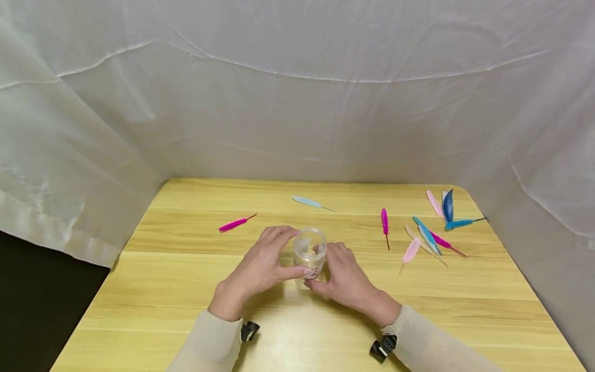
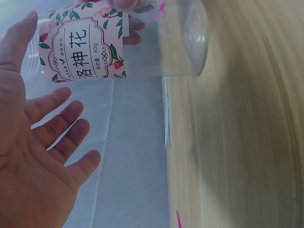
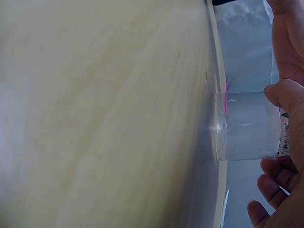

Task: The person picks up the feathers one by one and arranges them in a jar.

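While standing between them, the jar (image 1: 310, 251) is pinched by left hand (image 1: 261, 269) and right hand (image 1: 346, 279).

We see a clear jar (image 1: 310, 251) with a pink floral label (image 2: 83, 45), pink and blue feathers (image 1: 429, 232), and a pale wood-grain table (image 1: 186, 289).

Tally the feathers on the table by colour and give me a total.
Magenta feathers: 3
Light pink feathers: 2
Light blue feathers: 2
Dark blue feather: 1
Teal feather: 1
Cream feather: 1
Total: 10
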